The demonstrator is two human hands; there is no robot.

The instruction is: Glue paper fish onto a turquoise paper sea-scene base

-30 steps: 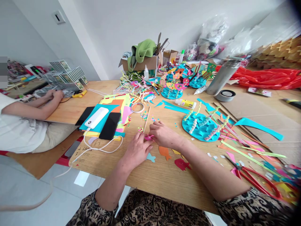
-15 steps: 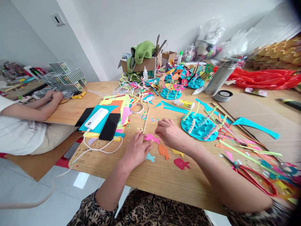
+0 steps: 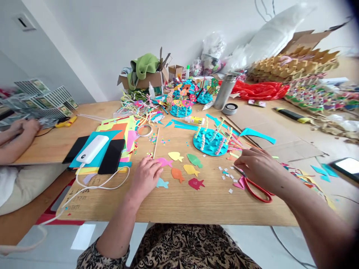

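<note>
My left hand (image 3: 147,175) rests on the table, fingers lying flat and slightly bent over the edge of a pink paper fish (image 3: 164,162). A light-blue paper fish (image 3: 162,183) lies by its fingers, and a thin stick (image 3: 156,144) just beyond. More paper fish lie to the right: yellow (image 3: 175,156), green (image 3: 194,160), orange (image 3: 177,174) and red (image 3: 196,183). My right hand (image 3: 256,164) is over paper strips beside red-handled scissors (image 3: 256,190). Its fingers are curled together, pointing down; what they hold, if anything, is hidden.
A blue disc with twisted paper stalks (image 3: 210,142) stands ahead, near a glue bottle (image 3: 195,120) and a steel flask (image 3: 224,91). Coloured paper sheets (image 3: 130,125), a power bank (image 3: 92,148) and a phone (image 3: 111,157) lie left. Another person's hands (image 3: 28,129) are at far left.
My right hand has moved from beside the pink fish to the scraps near the scissors, uncovering the yellow and green fish. My left hand stays by the pink fish. The view has turned right.
</note>
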